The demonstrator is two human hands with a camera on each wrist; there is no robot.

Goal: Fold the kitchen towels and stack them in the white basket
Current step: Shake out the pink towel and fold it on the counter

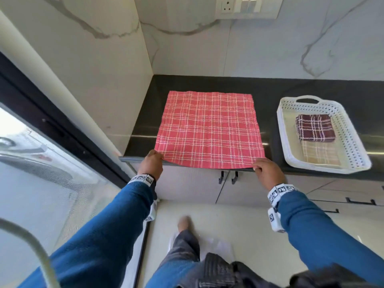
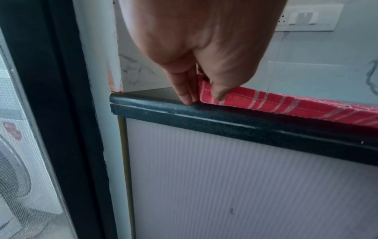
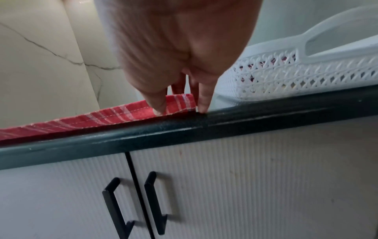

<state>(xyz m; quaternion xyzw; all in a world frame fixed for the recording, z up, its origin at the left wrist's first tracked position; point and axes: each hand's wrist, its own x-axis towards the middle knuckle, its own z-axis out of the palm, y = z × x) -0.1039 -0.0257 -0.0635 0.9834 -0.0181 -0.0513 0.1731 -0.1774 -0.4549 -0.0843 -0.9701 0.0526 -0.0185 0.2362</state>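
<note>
A red plaid kitchen towel lies spread flat on the black counter, its near edge at the counter's front lip. My left hand pinches the near left corner of the red towel between thumb and fingers. My right hand pinches the near right corner of the red towel. The white basket sits to the right on the counter, holding a folded maroon plaid towel and a folded beige plaid towel.
Marble walls close off the counter's left and back. White cabinet doors with black handles hang below the counter edge. A dark-framed glass door stands at left. A switch plate is on the back wall.
</note>
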